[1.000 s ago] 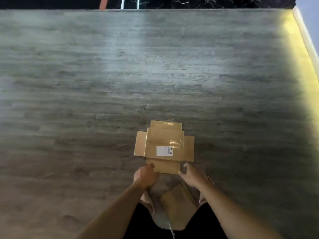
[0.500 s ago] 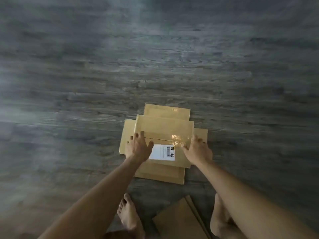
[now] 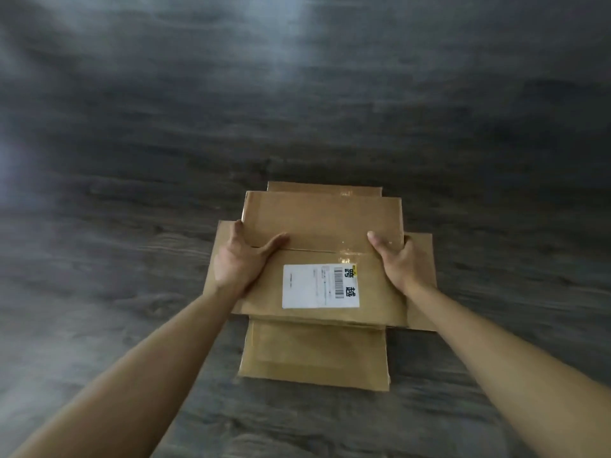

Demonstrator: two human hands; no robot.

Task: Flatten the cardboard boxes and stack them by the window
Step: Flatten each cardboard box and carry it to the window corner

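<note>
Grey wood-grain floor (image 3: pixel 132 226) fills the view, blurred toward the edges. The cardboard box (image 3: pixel 322 223) sits on it just ahead of us, flaps splayed flat on all four sides: far flap (image 3: pixel 324 186), near flap (image 3: pixel 314 353), left flap (image 3: pixel 216 259) and right flap (image 3: pixel 421 279).

White shipping label (image 3: pixel 320 285) is on the near half of the box top, toward its right side. It carries a barcode and two large Chinese characters, 跨越, with a yellow mark at its far right corner. The fine print is too small to read. Glossy clear tape runs along the centre seam just beyond the label.

Left hand (image 3: pixel 241 259) grips the box's left edge: thumb lies across the top, fingers curl over the side. Right hand (image 3: pixel 396 259) grips the right edge the same way: thumb on top, fingers wrapped down out of sight.

Compared with half a second ago: the box looks much larger and closer. Our hands lay on top of the box with fingers spread then; now they clamp its two sides. Our feet and the second cardboard piece nearer us are out of view now.
</note>
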